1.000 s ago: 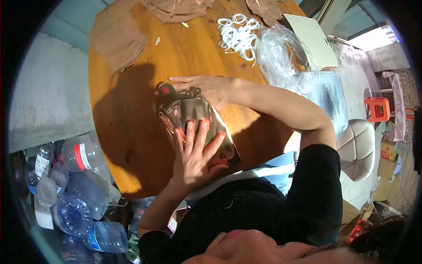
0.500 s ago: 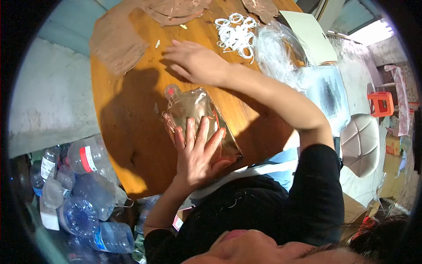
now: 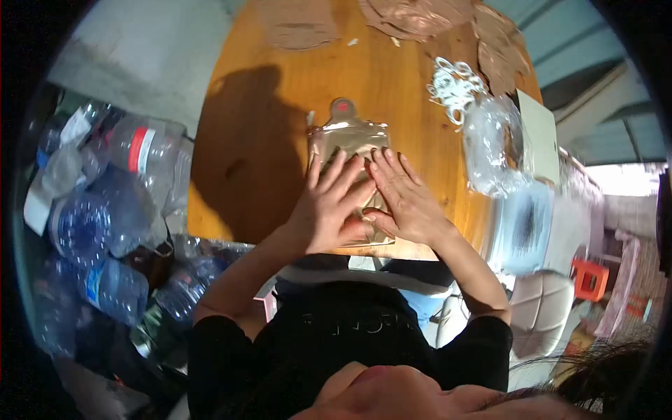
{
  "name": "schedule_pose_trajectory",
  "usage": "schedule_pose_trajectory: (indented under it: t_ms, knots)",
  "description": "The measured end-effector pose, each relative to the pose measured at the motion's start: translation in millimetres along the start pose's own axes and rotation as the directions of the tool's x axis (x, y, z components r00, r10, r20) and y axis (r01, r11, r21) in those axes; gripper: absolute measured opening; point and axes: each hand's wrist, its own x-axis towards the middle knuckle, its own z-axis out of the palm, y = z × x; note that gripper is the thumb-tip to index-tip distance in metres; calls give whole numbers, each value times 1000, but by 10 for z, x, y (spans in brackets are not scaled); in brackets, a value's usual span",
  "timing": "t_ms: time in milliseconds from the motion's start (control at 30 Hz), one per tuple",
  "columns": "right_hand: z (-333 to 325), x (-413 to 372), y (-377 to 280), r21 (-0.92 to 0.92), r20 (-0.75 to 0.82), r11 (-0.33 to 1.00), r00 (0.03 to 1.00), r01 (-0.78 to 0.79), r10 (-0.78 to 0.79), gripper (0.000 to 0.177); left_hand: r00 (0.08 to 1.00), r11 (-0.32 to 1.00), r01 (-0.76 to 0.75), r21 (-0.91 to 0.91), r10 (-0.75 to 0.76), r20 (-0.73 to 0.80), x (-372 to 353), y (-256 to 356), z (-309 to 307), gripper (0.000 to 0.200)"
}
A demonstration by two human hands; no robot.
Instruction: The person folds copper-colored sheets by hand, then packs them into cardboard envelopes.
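Note:
A flat, folded gold foil piece [image 3: 357, 136] lies on the wooden table in front of me. From its far edge sticks out a rounded tab [image 3: 342, 107] with a red mark. My left hand [image 3: 325, 206] rests on the left part of the foil, its fingers spread. On the right part lies my right hand [image 3: 408, 203], palm down with fingers extended and thumb reaching inward. The two hands almost meet over the foil and hide much of its middle.
More copper foil pieces [image 3: 418, 15] lie at the table's far edge. White looped strings [image 3: 455, 85], a clear plastic bag [image 3: 493, 147] and a pale board [image 3: 537, 133] are on the right. Plastic bottles [image 3: 80, 224] crowd the floor at left; a stool [image 3: 549, 304] stands at right.
My right hand has come back from the far side of the table onto the foil piece. The foil now lies straighter before me, and the view has turned.

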Motion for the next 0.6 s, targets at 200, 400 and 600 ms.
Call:
schedule_pose_trajectory:
  t_ms: [200,400,600]
  knots:
    - [-10,13,-24,-80,57,997,998,2,2,83,827,915,402,42,-343,-446,-241,-312,-101,51]
    - [23,-7,-24,-67,-40,998,999,3,-6,81,906,942,295,162,-221,-361,-376,-124,-181,47]
    - [40,-8,-11,-105,-56,994,998,21,-27,81,996,976,52,211,-66,63,-434,100,-205,61]
